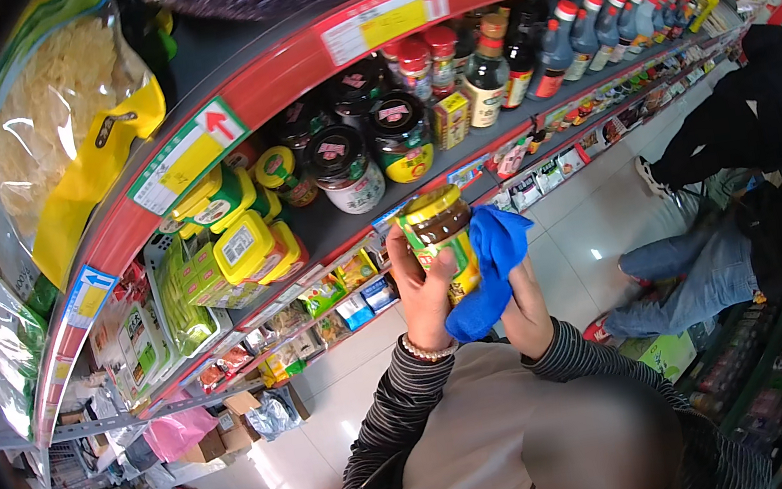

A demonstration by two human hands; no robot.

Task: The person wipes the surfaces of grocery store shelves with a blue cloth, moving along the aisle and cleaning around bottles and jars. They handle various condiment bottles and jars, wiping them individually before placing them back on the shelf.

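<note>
My left hand (pixel 424 289) grips a glass jar (pixel 436 226) with a yellow lid, dark contents and a green and yellow label. The jar is tilted in front of my chest, just off the shelf edge. My right hand (pixel 526 304) holds a blue cloth (pixel 492 260) against the jar's right side; the cloth covers most of those fingers. Behind the jar, the shelf carries a black-lidded jar with a white label (pixel 348 175) and a black-lidded jar with a yellow label (pixel 402 140). A smaller yellow-lidded jar (pixel 282 173) stands farther left.
Yellow-lidded tubs (pixel 251 246) and a white basket of green packets (pixel 182 295) sit left on the shelf. Sauce bottles (pixel 487 74) line its right. Two people, one in jeans (pixel 690 268), one in black (pixel 721 119), are at right. Cardboard boxes (pixel 235 419) rest on the floor.
</note>
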